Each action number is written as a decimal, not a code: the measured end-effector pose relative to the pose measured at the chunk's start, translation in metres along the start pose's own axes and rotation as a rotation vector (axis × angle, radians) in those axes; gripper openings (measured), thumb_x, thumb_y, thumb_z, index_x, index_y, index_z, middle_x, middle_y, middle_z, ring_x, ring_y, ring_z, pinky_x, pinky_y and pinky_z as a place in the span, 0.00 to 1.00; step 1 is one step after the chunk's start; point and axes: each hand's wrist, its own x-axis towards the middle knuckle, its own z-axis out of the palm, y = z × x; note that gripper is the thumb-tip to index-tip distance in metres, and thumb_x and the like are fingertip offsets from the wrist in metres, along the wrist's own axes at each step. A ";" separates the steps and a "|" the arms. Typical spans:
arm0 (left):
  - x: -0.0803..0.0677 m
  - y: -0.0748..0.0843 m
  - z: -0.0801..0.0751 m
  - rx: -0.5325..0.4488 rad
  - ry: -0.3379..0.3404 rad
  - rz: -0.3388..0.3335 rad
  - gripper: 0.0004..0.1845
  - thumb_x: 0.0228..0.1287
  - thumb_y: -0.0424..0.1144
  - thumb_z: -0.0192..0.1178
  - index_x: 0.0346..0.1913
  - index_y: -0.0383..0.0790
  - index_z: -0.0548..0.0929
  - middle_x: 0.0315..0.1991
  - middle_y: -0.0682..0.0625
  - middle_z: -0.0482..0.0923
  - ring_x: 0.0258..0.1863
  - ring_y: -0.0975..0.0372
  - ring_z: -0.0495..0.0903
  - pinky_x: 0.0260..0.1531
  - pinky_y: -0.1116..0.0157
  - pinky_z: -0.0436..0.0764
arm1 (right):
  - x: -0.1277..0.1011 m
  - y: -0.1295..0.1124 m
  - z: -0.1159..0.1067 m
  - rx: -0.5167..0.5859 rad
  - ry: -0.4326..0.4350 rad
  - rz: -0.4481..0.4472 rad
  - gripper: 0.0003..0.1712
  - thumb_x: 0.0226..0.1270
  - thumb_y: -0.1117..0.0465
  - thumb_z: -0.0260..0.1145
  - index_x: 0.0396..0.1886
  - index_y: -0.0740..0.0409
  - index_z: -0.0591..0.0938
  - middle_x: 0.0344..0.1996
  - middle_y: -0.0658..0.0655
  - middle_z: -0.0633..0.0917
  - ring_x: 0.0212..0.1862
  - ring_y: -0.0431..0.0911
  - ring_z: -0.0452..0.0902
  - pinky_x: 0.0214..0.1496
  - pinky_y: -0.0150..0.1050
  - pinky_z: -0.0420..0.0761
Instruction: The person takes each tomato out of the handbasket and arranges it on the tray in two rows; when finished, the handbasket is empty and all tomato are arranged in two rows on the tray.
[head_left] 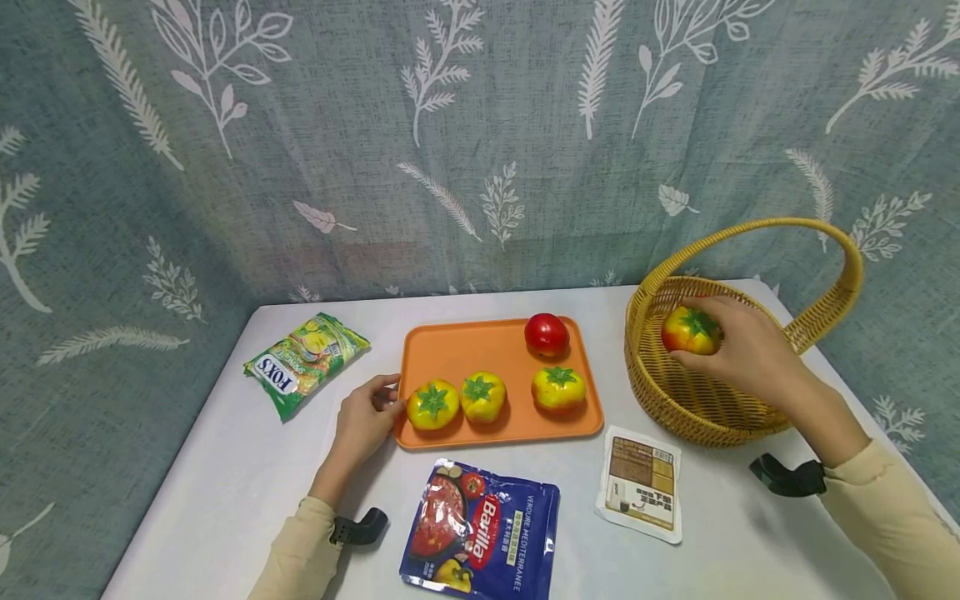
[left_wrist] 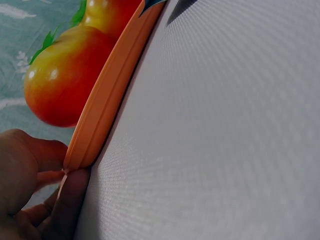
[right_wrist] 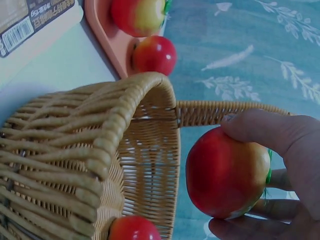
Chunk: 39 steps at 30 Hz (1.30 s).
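Note:
My right hand (head_left: pixel 738 346) grips a red-and-yellow tomato (head_left: pixel 691 330) with a green stem, held over the open mouth of the wicker basket (head_left: pixel 678 392). In the right wrist view the tomato (right_wrist: pixel 227 172) sits between thumb and fingers, and another red tomato (right_wrist: pixel 132 229) lies low inside the basket (right_wrist: pixel 75 165). My left hand (head_left: pixel 369 417) pinches the left edge of the orange tray (head_left: pixel 457 350); the left wrist view shows the fingers (left_wrist: pixel 65 200) on the tray rim (left_wrist: pixel 107 102). The tray carries three yellow tomatoes (head_left: pixel 432 404) (head_left: pixel 483 396) (head_left: pixel 558 388) and one red tomato (head_left: pixel 546 335).
A green Fox's candy bag (head_left: pixel 303 362) lies left of the tray. A blue Barilla sauce pouch (head_left: pixel 483 531) and a small white packet (head_left: pixel 641 483) lie near the white table's front. A leaf-patterned curtain hangs behind. The basket's handle (head_left: pixel 825 250) arches over my right hand.

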 end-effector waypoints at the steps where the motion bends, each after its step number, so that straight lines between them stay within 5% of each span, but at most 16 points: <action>1: 0.000 0.000 0.000 -0.001 0.001 0.002 0.21 0.62 0.31 0.67 0.59 0.37 0.81 0.37 0.46 0.81 0.32 0.57 0.78 0.23 0.69 0.77 | -0.001 -0.001 0.000 0.005 0.000 0.004 0.41 0.54 0.53 0.79 0.63 0.68 0.76 0.57 0.71 0.78 0.55 0.66 0.73 0.52 0.64 0.75; 18: 0.001 0.000 -0.002 0.018 -0.001 0.026 0.21 0.62 0.32 0.66 0.59 0.36 0.81 0.37 0.46 0.82 0.32 0.58 0.78 0.25 0.69 0.77 | -0.010 -0.013 0.000 0.023 0.082 -0.074 0.41 0.49 0.56 0.82 0.62 0.68 0.76 0.55 0.69 0.79 0.53 0.64 0.76 0.50 0.62 0.77; 28: 0.001 -0.002 0.000 0.011 0.006 0.017 0.21 0.61 0.31 0.67 0.59 0.36 0.82 0.37 0.46 0.82 0.33 0.58 0.79 0.28 0.69 0.76 | -0.010 -0.018 0.002 0.048 0.196 -0.183 0.42 0.43 0.61 0.84 0.62 0.63 0.78 0.51 0.61 0.81 0.48 0.55 0.78 0.43 0.53 0.80; 39: 0.000 0.000 0.000 0.018 0.006 0.017 0.22 0.61 0.32 0.67 0.59 0.37 0.82 0.37 0.47 0.83 0.33 0.58 0.79 0.32 0.66 0.76 | -0.013 -0.031 0.004 0.062 0.192 -0.224 0.44 0.43 0.61 0.84 0.63 0.60 0.78 0.55 0.60 0.81 0.50 0.54 0.79 0.46 0.52 0.80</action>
